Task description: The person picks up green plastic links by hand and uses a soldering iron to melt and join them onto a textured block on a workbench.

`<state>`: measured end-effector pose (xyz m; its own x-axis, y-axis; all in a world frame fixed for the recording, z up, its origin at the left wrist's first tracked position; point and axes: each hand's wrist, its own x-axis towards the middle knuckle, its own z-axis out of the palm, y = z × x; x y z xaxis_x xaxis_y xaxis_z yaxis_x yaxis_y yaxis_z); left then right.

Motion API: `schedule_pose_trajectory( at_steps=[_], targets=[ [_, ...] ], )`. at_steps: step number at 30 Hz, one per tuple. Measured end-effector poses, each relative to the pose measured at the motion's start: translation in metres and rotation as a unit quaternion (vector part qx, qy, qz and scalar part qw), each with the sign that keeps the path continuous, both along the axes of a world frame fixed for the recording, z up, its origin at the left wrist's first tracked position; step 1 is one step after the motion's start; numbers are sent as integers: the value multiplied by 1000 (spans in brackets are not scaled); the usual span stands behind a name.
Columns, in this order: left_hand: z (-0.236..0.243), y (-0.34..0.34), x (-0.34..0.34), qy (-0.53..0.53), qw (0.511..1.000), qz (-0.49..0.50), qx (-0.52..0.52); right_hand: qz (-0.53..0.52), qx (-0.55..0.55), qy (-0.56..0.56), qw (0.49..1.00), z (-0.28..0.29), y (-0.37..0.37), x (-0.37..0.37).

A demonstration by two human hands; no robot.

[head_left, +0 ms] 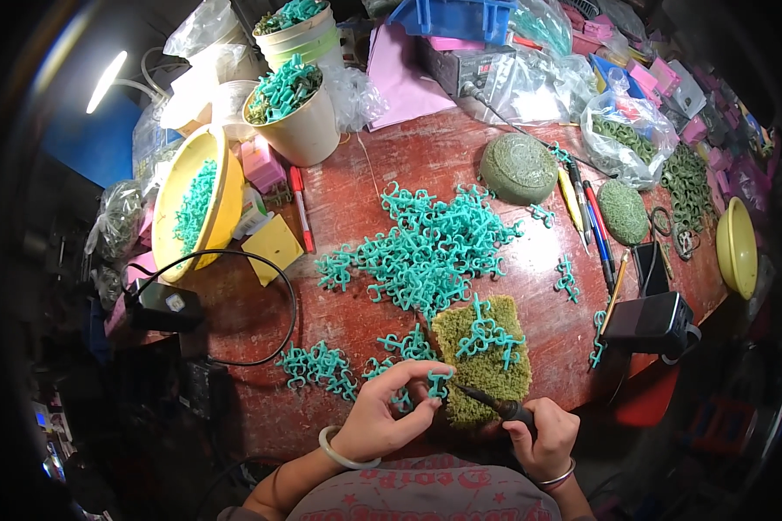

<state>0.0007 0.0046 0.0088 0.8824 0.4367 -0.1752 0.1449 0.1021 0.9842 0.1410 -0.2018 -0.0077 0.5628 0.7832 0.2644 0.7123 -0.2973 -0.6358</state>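
Observation:
My left hand (375, 419) pinches a small teal branching piece (439, 384) between thumb and fingertips. In my right hand (548, 436) is a pointed tool with a dark handle (510, 410), its thin tip directed left toward that piece; whether they touch I cannot tell. Beneath the tool lies a rough olive-green pad (488, 379), with several teal pieces (487, 335) resting on its far half. Beyond the pad spreads a large heap of similar teal pieces (439, 247). A smaller pile (317, 367) sits left of my left hand.
The red worn table (347, 165) holds a yellow basin (227, 200) and a white bucket (308, 135) of teal pieces at left. A black cable (294, 304) loops nearby. At right are round green stone-like blocks (519, 168), pens (599, 227) and a black box-shaped device (647, 323).

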Motion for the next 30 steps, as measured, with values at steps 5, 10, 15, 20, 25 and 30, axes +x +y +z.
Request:
schedule_pose_trajectory(
  at_steps=[5,10,15,20,25,30],
  targets=[
    [0,1,-2,3,1000,-2,-1,1,-10,-3,1000,-1,1,-1],
    [0,0,-1,2,1000,1,-1,2,-10,-4,1000,1,1,-1],
    [0,2,-1,0,1000,-2,-1,3,-16,-13,1000,2,3,-1],
    [0,1,0,-2,1000,-6,1,5,-23,-19,1000,1,2,0],
    [-1,2,-1,1,1000,-11,10,-19,20,37,999,5,-8,0],
    [-1,2,-2,-1,1000,-18,19,-32,-16,-81,996,1,-21,12]
  ],
)
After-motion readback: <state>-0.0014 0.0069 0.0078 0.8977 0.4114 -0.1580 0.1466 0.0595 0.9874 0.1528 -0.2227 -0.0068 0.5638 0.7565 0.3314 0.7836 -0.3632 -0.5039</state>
